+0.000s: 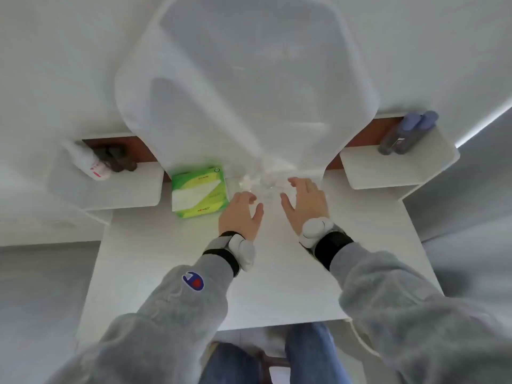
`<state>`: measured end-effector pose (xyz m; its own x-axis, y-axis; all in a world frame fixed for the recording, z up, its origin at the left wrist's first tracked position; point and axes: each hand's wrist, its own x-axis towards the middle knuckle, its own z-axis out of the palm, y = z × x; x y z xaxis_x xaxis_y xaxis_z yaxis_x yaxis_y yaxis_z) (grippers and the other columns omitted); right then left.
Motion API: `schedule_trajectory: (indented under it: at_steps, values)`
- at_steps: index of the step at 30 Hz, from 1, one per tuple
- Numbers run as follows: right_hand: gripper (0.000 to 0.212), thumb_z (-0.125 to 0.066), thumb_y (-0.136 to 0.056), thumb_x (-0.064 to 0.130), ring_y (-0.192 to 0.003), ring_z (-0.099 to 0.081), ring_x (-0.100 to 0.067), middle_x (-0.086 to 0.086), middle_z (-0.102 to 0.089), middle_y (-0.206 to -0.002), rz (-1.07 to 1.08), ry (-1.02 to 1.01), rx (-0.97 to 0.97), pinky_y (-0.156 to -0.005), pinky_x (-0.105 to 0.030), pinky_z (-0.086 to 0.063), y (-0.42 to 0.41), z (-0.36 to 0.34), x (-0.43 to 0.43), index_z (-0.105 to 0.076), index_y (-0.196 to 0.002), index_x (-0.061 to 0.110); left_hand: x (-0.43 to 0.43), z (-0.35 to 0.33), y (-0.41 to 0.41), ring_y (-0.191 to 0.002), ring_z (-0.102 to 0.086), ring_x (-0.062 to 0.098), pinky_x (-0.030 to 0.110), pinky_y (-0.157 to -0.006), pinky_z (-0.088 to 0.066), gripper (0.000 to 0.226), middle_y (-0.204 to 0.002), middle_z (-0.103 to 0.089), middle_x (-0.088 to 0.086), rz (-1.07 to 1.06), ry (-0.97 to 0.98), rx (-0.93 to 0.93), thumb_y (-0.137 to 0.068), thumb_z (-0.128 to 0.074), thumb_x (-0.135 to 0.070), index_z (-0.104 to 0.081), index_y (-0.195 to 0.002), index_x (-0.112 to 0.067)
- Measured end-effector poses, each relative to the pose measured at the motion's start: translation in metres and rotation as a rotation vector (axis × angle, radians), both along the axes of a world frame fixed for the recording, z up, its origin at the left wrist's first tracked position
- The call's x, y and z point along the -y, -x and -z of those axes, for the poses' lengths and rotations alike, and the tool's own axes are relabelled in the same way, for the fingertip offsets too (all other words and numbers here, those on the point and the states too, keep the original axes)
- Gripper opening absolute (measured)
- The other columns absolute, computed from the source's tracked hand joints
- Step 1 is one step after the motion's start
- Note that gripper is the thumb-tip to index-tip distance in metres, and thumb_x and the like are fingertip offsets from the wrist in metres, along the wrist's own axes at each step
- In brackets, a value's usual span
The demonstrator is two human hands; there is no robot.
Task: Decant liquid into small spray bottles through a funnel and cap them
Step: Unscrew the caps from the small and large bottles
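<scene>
Bottles (263, 182) sit in a blurred clear cluster at the back of the desk (277, 278), beside the tissue pack (198, 192). Left hand (240, 216) and right hand (304, 204) flank them, fingers loose, gripping nothing. No funnel or caps can be made out, so I'd say filling hasn't begun.

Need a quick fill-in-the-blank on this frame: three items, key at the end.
1. The tissue pack beside the left hand is ___.
2. The right shelf holds ___ blue-capped bottles.
3. Both sleeves are ___.

Missing words: green; two; grey.
</scene>
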<state>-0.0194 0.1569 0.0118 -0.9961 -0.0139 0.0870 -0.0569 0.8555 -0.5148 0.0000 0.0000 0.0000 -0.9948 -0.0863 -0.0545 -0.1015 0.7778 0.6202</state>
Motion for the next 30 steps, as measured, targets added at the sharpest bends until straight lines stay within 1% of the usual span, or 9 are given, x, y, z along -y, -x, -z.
schedule_trajectory:
  at_steps: [3, 7, 10, 13, 19, 22, 25, 27, 30]
  values:
    - [0.043, -0.056, -0.092, 0.044, -0.108, -0.056, -0.027, -0.002, -0.063, -0.118, 0.013, -0.155, -0.178, -0.089, -0.040, -0.037, 0.018, 0.005, 0.009, -0.057, -0.123, 0.015, -0.004, 0.013, 0.008, -0.081, -0.060, 0.018, 0.033, -0.072, -0.050, 0.021, -0.108, -0.058, -0.009, -0.058, -0.043, -0.021, -0.092, -0.053, -0.036, -0.055, -0.109, -0.023]
    - [0.037, -0.057, -0.090, 0.045, -0.106, -0.055, -0.025, 0.001, -0.065, -0.115, -0.041, -0.068, -0.224, -0.086, -0.037, -0.033, 0.041, 0.014, 0.022, -0.062, -0.117, 0.020, -0.007, 0.035, 0.014, -0.075, -0.059, 0.013, 0.030, -0.070, -0.049, 0.022, -0.108, -0.059, -0.011, -0.108, -0.060, -0.038, -0.091, -0.054, -0.038, -0.054, -0.109, -0.026]
    - [0.027, -0.060, -0.090, 0.041, -0.095, -0.056, -0.027, 0.000, -0.067, -0.100, -0.090, -0.037, -0.328, -0.079, -0.035, -0.028, 0.050, 0.029, 0.029, -0.066, -0.100, 0.016, -0.010, 0.048, 0.016, -0.073, -0.058, 0.010, 0.028, -0.068, -0.048, 0.025, -0.109, -0.058, -0.013, -0.164, -0.066, -0.103, -0.090, -0.056, -0.042, -0.053, -0.109, -0.026]
    - [0.027, -0.060, -0.091, 0.041, -0.089, -0.054, -0.027, -0.001, -0.065, -0.092, -0.089, 0.016, -0.419, -0.077, -0.032, -0.024, 0.049, 0.045, 0.028, -0.065, -0.092, 0.014, -0.017, 0.060, 0.014, -0.072, -0.058, 0.008, 0.029, -0.067, -0.049, 0.030, -0.110, -0.058, -0.015, -0.201, -0.107, -0.180, -0.087, -0.058, -0.046, -0.053, -0.110, -0.027]
    - [0.037, -0.056, -0.090, 0.050, -0.089, -0.050, -0.025, -0.002, -0.060, -0.085, -0.075, 0.044, -0.508, -0.080, -0.035, -0.032, 0.028, 0.053, 0.018, -0.066, -0.084, 0.015, -0.028, 0.076, 0.004, -0.075, -0.059, 0.004, 0.031, -0.071, -0.052, 0.036, -0.108, -0.058, -0.015, -0.186, -0.238, -0.360, -0.083, -0.065, -0.044, -0.055, -0.113, -0.027]
    - [0.042, -0.055, -0.088, 0.054, -0.087, -0.048, -0.023, -0.002, -0.057, -0.083, -0.079, 0.120, -0.513, -0.080, -0.035, -0.038, 0.016, 0.057, 0.014, -0.068, -0.083, 0.014, -0.031, 0.083, -0.005, -0.080, -0.061, 0.006, 0.032, -0.074, -0.053, 0.037, -0.110, -0.058, -0.016, -0.157, -0.247, -0.396, -0.082, -0.065, -0.045, -0.056, -0.113, -0.028]
    - [0.042, -0.060, -0.085, 0.055, -0.088, -0.046, -0.019, 0.000, -0.055, -0.083, -0.088, 0.283, -0.483, -0.081, -0.034, -0.043, 0.007, 0.059, 0.013, -0.070, -0.087, 0.015, -0.034, 0.086, -0.010, -0.091, -0.062, 0.004, 0.033, -0.081, -0.053, 0.046, -0.114, -0.059, -0.017, -0.122, -0.264, -0.354, -0.076, -0.066, -0.053, -0.056, -0.114, -0.028]
    - [0.038, -0.066, -0.081, 0.055, -0.089, -0.046, -0.016, 0.003, -0.055, -0.084, -0.072, 0.392, -0.442, -0.080, -0.030, -0.044, 0.001, 0.059, 0.014, -0.071, -0.090, 0.018, -0.035, 0.086, -0.009, -0.097, -0.061, 0.004, 0.033, -0.084, -0.053, 0.051, -0.110, -0.063, -0.016, -0.107, -0.275, -0.339, -0.071, -0.068, -0.056, -0.058, -0.111, -0.026]
    - [0.032, -0.074, -0.077, 0.049, -0.087, -0.050, -0.013, 0.009, -0.055, -0.084, -0.064, 0.529, -0.459, -0.077, -0.024, -0.043, -0.010, 0.063, 0.017, -0.068, -0.094, 0.022, -0.032, 0.087, -0.007, -0.094, -0.064, 0.003, 0.034, -0.086, -0.053, 0.047, -0.097, -0.068, -0.013, -0.111, -0.329, -0.350, -0.065, -0.069, -0.056, -0.061, -0.100, -0.025]
